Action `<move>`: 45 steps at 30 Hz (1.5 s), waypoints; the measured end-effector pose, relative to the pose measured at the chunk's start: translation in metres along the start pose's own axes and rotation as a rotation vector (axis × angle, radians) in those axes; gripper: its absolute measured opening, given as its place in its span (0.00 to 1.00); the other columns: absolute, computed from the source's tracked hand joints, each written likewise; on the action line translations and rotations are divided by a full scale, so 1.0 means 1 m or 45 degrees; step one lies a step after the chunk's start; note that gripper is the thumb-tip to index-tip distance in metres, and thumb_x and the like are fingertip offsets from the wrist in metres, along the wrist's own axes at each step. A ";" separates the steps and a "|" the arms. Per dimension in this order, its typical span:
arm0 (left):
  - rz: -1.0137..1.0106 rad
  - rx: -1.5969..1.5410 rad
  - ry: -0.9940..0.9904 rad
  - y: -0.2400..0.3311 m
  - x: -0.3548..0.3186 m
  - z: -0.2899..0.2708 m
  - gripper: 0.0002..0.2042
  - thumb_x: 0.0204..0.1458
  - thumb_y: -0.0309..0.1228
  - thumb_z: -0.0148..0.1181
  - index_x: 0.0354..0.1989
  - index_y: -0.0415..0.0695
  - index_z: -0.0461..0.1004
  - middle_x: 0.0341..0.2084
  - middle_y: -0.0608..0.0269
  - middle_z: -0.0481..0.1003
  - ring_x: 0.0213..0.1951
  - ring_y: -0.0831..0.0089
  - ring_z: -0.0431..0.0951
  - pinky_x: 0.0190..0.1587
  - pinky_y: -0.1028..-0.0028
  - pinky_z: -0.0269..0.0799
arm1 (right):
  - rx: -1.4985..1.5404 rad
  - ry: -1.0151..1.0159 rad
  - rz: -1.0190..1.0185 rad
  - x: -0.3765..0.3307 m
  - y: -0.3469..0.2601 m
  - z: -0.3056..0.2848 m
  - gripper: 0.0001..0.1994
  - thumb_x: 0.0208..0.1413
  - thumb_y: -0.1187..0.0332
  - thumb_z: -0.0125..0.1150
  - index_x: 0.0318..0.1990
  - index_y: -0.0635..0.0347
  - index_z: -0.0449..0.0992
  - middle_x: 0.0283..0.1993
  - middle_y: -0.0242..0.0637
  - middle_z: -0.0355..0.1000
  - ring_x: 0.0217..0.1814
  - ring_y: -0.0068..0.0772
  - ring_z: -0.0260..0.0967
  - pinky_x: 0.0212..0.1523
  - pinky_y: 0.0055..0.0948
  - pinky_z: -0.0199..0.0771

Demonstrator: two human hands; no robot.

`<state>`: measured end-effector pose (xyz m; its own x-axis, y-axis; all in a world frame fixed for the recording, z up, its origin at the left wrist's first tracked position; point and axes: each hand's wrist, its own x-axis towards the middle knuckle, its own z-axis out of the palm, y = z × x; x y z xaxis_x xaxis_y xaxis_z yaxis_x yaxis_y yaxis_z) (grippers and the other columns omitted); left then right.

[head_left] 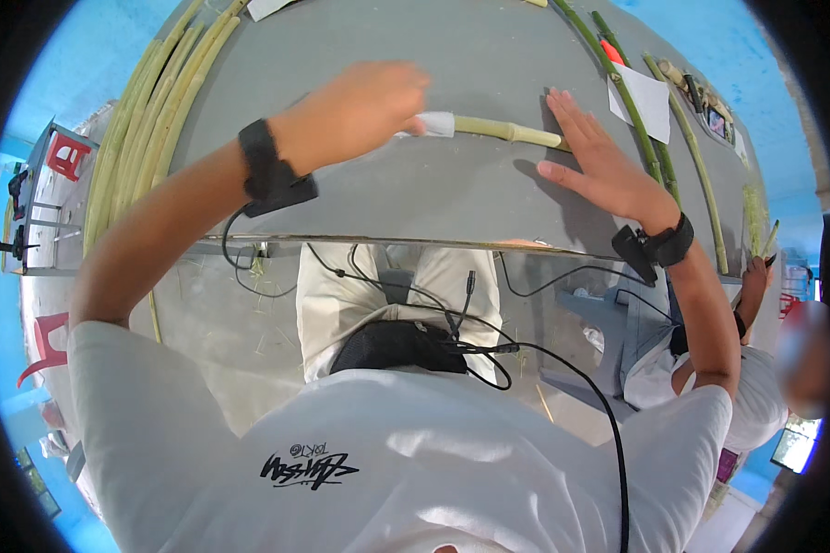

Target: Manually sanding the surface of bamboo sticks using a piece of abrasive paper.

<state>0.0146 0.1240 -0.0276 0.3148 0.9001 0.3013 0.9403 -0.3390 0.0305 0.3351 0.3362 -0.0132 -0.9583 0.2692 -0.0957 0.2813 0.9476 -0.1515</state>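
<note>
A short peeled bamboo stick lies across the grey table in front of me. Something white and thin, like paper or cloth, forms a wrap round its left part. My left hand is closed at that wrap, thumb against it; the fingers are a little blurred and hide the stick's left end. Stretched out and spread, the fingers of my right hand are at the stick's right end. Its thumb points left, and the palm is beside the tip. Whether the hand touches the stick I cannot tell.
Several long peeled bamboo poles lie along the table's left side. Green bamboo poles and a white sheet lie on the right. A co-worker's hand works at the right edge. Black cables hang across my lap.
</note>
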 end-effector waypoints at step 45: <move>0.094 0.111 0.113 0.006 0.000 -0.010 0.13 0.64 0.38 0.70 0.42 0.39 0.84 0.42 0.54 0.79 0.49 0.51 0.81 0.55 0.55 0.78 | 0.102 0.053 0.050 0.026 0.010 -0.004 0.55 0.71 0.34 0.59 0.88 0.70 0.44 0.92 0.60 0.42 0.96 0.55 0.34 0.92 0.53 0.34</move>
<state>0.0188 0.1196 -0.0176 0.3744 0.8444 0.3831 0.9239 -0.3749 -0.0764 0.3128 0.3531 -0.0135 -0.9473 0.3142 -0.0625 0.3200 0.9198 -0.2271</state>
